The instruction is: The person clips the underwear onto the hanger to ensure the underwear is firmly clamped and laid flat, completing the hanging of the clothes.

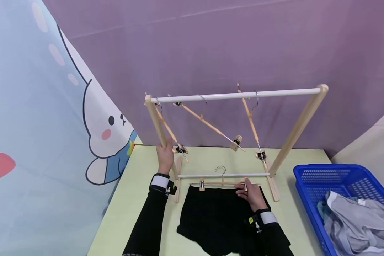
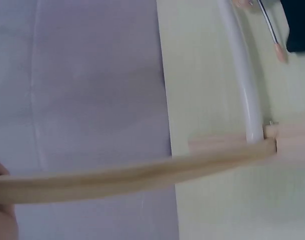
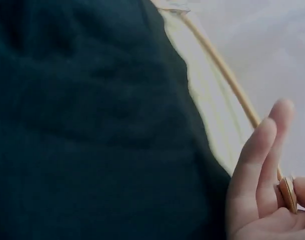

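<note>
Currently I have both hands at work by a small wooden garment rack [image 1: 299, 129] on the pale green table [image 1: 124, 206]. Left hand [image 1: 165, 156]: fingers wrapped round the rack's left post [image 1: 158, 124], below the top; from the left wrist I see that post run down to a joint with the white lower bar [image 1: 192, 176]. Right hand [image 1: 251, 195]: thumb and finger pinched together on the right clip [image 1: 245, 185] of a wooden hanger [image 1: 214, 183], other fingers extended.

Black shorts [image 1: 214, 217] lie on the table in front of the rack, waistband toward the hanger. Hanger rod runs along just beyond the waistband, hook pointing away from me, across the lower bar. Left clip [image 1: 202, 184] overlaps the waistband edge; I cannot tell whether it bites the cloth. Same doubt for the right one, hidden partly by fingers. My right wrist view shows a strip of table between rod and cloth.

Overhead, three more clip hangers [image 1: 204, 122] hang at angles from the white top bar [image 1: 284, 93], two toward the left, one right of centre. Blue basket [image 1: 326, 165] stands to the right, a grey garment [image 1: 360, 220] bunched inside. Purple wall covering [image 1: 211, 46] behind.
</note>
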The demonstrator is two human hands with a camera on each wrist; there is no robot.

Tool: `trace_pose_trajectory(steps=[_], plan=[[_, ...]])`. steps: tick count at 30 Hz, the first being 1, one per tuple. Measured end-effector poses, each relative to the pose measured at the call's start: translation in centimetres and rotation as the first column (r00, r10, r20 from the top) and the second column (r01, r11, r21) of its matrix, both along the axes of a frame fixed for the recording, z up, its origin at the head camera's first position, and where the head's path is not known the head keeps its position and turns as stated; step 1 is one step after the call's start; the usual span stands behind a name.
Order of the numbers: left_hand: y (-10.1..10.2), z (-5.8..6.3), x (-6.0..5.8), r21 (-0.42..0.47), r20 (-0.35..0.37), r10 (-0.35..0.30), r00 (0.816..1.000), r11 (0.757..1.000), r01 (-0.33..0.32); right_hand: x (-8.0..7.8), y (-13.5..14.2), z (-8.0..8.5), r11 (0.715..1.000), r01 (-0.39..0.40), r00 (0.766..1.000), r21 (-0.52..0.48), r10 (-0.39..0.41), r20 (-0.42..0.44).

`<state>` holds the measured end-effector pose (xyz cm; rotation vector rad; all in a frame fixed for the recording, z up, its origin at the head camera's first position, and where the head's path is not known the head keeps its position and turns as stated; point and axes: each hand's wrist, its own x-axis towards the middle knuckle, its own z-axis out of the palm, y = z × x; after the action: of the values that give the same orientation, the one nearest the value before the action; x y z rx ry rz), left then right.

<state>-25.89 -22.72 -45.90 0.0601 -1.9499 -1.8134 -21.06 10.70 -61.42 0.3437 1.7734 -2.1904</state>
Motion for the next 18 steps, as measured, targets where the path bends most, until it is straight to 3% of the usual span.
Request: trace_pose_trajectory(steps=[4,9,12,15,18], plan=[[-0.6,-1.1,-1.1,0.027,0.042,-0.015,0.999,1.000,0.014,-0.2,0.3,-0.7,1.000,0.026,0.998,-0.004,-0.026,0.051],[-0.8,-2.0,-1.6,0.016,0.057,0.030,0.998,0.999,-0.031,-0.5,0.6,-1.6,1.000,-0.001,0.999,-0.028,0.002,0.048],[-1.1,-2.6,-1.2,-0.143,0.095,0.059,0.994,0.989,-0.045,-0.7,0.7,-2.0,0.998,0.006,0.998,-0.058,-0.003,0.057],[-1.8,-3.9,-0.1,-0.299,0.166,0.051,0.985,0.954,0.001,-0.7,0.8,-2.3,0.998,0.010,0.998,-0.068,-0.006,0.057],[-1.8,-5.8,2.2,-0.431,0.254,0.175,0.951,0.901,-0.051,-0.5,0.7,-2.3,0.998,0.009,0.998,-0.067,-0.005,0.058]])
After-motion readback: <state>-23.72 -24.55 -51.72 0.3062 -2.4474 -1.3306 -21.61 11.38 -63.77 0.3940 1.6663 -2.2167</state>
